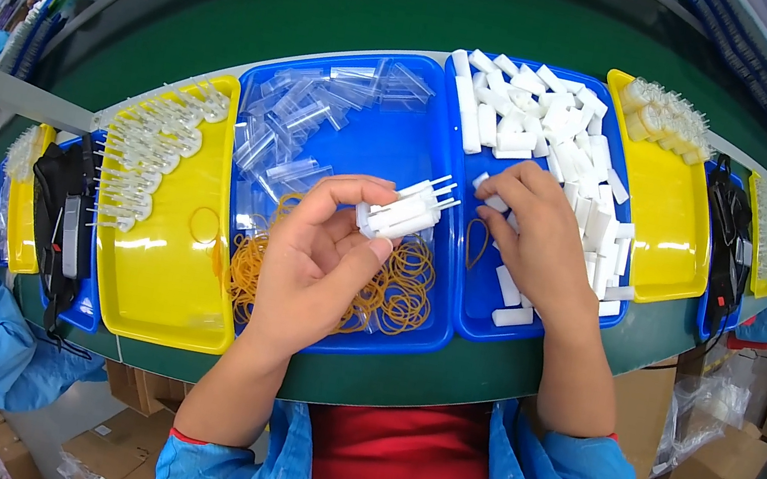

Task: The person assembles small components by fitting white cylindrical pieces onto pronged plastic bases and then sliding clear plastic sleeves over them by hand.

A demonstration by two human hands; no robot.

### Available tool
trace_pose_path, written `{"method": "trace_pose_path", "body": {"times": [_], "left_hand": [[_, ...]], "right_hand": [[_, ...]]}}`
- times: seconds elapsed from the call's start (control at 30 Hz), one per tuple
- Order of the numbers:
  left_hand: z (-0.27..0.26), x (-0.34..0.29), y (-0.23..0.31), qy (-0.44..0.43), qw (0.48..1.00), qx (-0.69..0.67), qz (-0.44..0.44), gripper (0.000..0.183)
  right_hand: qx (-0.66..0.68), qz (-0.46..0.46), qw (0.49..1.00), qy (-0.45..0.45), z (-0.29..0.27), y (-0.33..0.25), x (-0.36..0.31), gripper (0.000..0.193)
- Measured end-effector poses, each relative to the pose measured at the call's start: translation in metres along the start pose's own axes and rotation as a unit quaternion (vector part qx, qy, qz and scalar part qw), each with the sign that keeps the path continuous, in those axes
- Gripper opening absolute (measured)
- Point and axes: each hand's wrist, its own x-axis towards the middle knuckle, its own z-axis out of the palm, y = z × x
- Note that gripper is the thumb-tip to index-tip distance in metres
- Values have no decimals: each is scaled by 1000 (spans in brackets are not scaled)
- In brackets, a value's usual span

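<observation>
My left hand [315,254] is closed round a small bundle of white pieces [405,213] with thin white rods sticking out to the right. It hangs over the left blue tray [378,152], which holds clear plastic tubes [292,118] at the back and tan rubber bands [407,294] in front. Fingertips of my right hand [545,241] pinch a white block [494,197] above the right blue tray [470,300]. White blocks [565,123] are heaped in that tray, and a single rubber band [475,245] lies beside my right fingers.
A yellow tray [157,288] on the left carries rows of white stemmed parts [149,155]; another yellow tray [673,237] on the right holds similar bundles [662,119]. Black devices [71,228] lie at both sides. Behind runs a green surface [392,8]. A co-worker [1,343] sits at left.
</observation>
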Motion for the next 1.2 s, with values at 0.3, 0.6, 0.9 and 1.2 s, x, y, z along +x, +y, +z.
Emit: {"method": "trace_pose_path", "body": {"times": [0.3, 0.6, 0.9, 1.2], "left_hand": [[-3, -1, -7, 26, 991, 112, 70, 14], [-5, -1, -4, 10, 956, 271, 112, 21], [-5, -1, -6, 2, 936, 321, 146, 18], [3, 3, 3, 11, 883, 412, 226, 19]], "right_hand": [[314, 116, 942, 25, -15, -16, 2, 22], [466, 50, 884, -4, -23, -15, -6, 29], [466, 42, 884, -15, -19, -19, -6, 30], [486, 54, 872, -25, -15, -24, -8, 29]]}}
